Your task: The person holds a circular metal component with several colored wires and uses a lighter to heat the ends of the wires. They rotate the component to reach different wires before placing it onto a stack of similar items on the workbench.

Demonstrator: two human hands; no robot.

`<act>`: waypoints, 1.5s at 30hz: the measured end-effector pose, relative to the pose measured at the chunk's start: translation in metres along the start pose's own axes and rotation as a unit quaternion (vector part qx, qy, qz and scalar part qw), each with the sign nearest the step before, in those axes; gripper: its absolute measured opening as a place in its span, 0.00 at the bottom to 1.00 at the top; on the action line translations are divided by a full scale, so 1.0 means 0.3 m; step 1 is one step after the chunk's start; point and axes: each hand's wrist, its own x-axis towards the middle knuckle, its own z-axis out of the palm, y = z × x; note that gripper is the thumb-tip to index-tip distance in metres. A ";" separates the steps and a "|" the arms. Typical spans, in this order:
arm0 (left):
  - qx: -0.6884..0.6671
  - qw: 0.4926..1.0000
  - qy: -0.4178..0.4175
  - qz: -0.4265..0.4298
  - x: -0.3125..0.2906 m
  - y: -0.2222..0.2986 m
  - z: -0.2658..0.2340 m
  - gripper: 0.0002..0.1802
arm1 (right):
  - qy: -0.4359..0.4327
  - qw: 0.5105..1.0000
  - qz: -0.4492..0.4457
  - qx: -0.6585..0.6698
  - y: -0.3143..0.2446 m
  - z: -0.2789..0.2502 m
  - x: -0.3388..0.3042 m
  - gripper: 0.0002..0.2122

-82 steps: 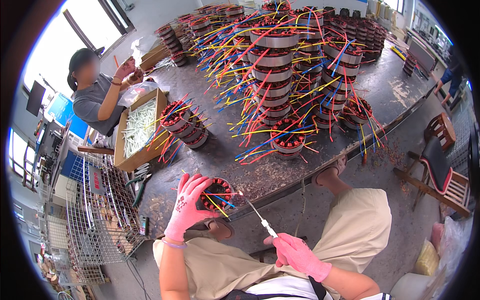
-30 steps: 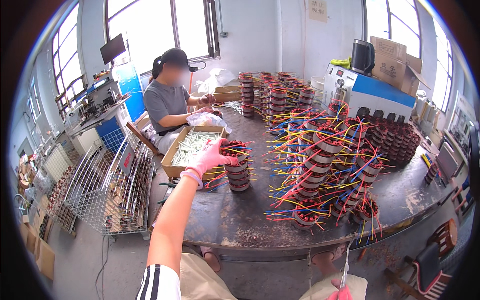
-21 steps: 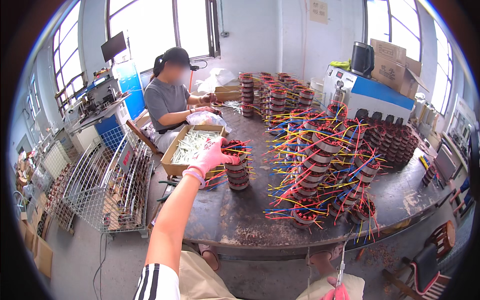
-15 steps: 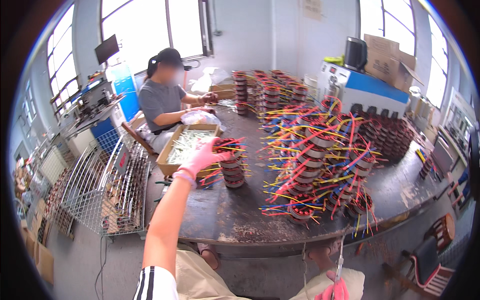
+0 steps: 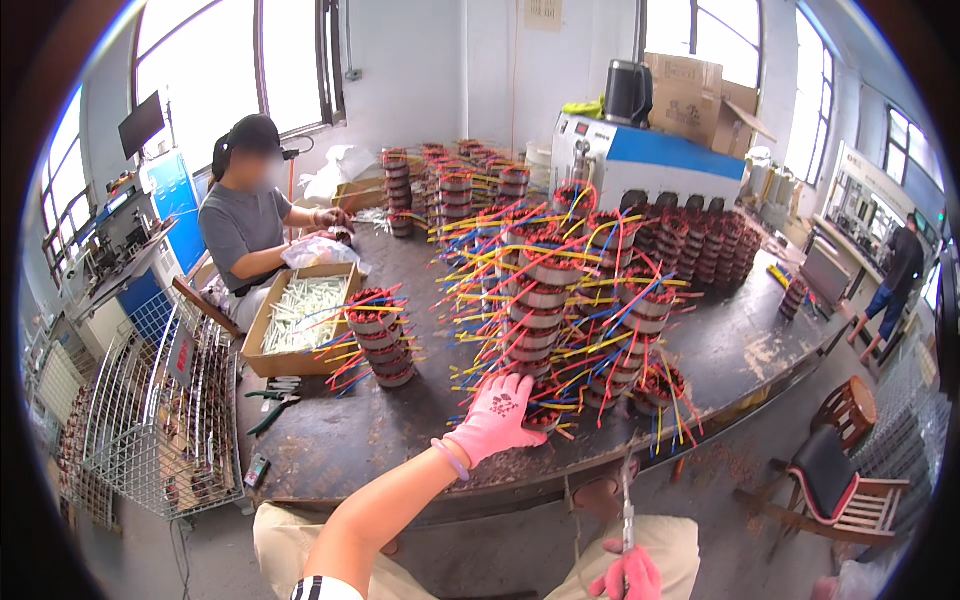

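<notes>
My left hand (image 5: 497, 415), in a pink glove, reaches to the near edge of a cluster of stacked motor stators (image 5: 540, 310) with red, blue and yellow wires. Its fingers are spread against the lowest front stator (image 5: 546, 416), thumb on the near side; a closed grip does not show. At the lower edge, my pink-gloved right hand (image 5: 630, 575) closes around a slim metal rod-shaped tool (image 5: 628, 505), held upright in front of the table edge. Left of the cluster stands a shorter stator stack (image 5: 380, 340), apart from both hands.
A cardboard box of white sleeves (image 5: 300, 312) and green-handled pliers (image 5: 272, 408) lie at the left. Across the table a person (image 5: 250, 205) works with their hands. Behind the stators stands a blue-and-white machine (image 5: 650, 165). A wire rack (image 5: 150, 420) adjoins the table's left side.
My left hand has left the shorter stator stack and moved right to the front of the large cluster. The view has turned rightward. My right hand still holds the metal tool.
</notes>
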 end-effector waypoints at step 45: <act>-0.011 0.989 0.030 -0.143 -0.655 -0.302 -0.146 0.60 | -0.226 0.929 0.208 -0.206 0.084 0.403 0.028 0.20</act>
